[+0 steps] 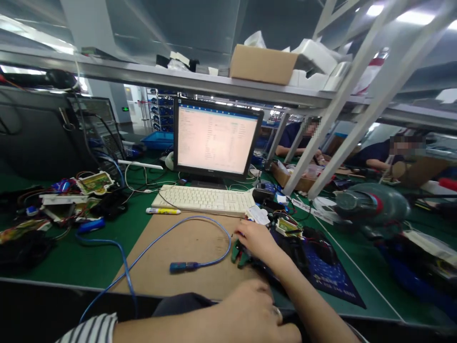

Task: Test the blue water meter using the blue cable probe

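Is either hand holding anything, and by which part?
Cannot be told: the right hand hides any grip on the green pronged object; the left hand, palm unseen, likewise.

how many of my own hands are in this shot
2: your left hand, blurred, low in the picture, and your right hand, farther forward, by the green tool. Some fingers are hidden.

A partly hidden, two-pronged green object point(243, 259) lies on the brown board point(153, 252).

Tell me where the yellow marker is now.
Head view: the yellow marker lies left of centre, in front of the white keyboard, at its left end.
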`<state>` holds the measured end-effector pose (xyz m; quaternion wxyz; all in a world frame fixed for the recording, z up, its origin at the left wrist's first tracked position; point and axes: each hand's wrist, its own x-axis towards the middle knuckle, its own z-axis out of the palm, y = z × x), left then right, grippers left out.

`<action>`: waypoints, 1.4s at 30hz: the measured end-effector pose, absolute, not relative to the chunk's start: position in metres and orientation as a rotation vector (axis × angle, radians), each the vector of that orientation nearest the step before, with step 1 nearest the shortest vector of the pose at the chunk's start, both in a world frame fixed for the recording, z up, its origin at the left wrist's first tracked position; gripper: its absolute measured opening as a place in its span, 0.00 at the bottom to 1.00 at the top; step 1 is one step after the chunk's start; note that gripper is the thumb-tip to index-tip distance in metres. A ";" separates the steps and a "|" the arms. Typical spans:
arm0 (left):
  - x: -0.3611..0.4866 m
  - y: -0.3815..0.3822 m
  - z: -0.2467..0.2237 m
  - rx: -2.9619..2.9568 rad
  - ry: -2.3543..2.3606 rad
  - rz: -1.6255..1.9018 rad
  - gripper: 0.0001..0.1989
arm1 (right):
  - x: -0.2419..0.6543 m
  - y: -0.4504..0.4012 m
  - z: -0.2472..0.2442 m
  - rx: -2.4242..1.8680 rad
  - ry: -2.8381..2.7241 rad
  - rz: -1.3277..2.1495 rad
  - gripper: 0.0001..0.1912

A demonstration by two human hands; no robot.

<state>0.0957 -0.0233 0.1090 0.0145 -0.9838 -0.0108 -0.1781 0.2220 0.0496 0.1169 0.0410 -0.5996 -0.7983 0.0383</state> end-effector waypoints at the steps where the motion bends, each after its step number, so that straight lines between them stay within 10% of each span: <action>1: 0.099 -0.021 0.105 -3.081 -0.016 -0.529 0.04 | 0.219 0.062 0.116 -1.856 -2.497 0.118 0.11; 13: 0.065 0.121 0.094 -3.154 -1.604 -1.300 0.09 | 0.212 0.090 0.100 -2.024 -2.570 0.244 0.10; 42: 0.066 0.123 0.063 -3.078 -1.775 -2.212 0.08 | 0.207 0.084 0.072 -1.388 -1.564 0.556 0.03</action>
